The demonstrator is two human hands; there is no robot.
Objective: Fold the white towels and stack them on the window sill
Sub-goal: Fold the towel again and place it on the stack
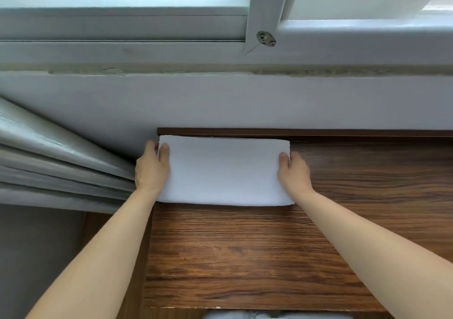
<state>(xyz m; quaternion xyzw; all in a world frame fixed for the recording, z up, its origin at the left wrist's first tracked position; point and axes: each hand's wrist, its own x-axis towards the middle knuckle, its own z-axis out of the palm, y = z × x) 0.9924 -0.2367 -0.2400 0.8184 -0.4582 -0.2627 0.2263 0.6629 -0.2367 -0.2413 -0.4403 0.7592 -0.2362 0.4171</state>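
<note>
A folded white towel (224, 171) lies as a wide rectangle over the far left part of a brown wooden surface (245, 257), close to the white wall. My left hand (152, 169) grips its left edge, thumb on top and fingers behind. My right hand (295, 171) grips its right edge the same way, thumb on top. The white window sill (147, 54) runs across the view above the wall. I cannot tell whether the towel rests on the wood or is lifted slightly.
Grey curtain folds (49, 157) hang at the left, right beside my left hand. A white window frame post with a metal screw fitting (266, 39) stands above the sill at centre right. Something white shows at the wood's near edge (245, 315).
</note>
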